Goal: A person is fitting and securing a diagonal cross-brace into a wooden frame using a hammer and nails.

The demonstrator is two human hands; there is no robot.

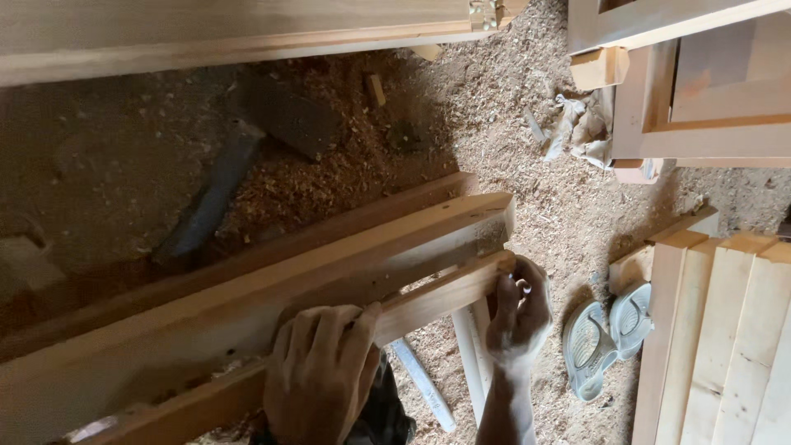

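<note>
— What is held nearest the camera?

— A narrow wooden strip [428,298] is gripped by both hands. The left hand [320,372] is laid flat over its middle, fingers curled down across the top edge; the right hand [519,309] is closed round its far end, fingertips wrapped over the end grain.

— And where is the strip lying?

— It is pressed against the lower edge of a wider plank [272,305], itself backed by another long board [247,259] — all three slanted over a floor covered in sawdust [527,124].

— How far does the work seem advanced?

— The strip looks lined up but not visibly fastened; no nail or glue can be seen. Further off, a pair of sandals [608,334], stacked boards [725,338] and a framed panel [700,91] are seen
</note>
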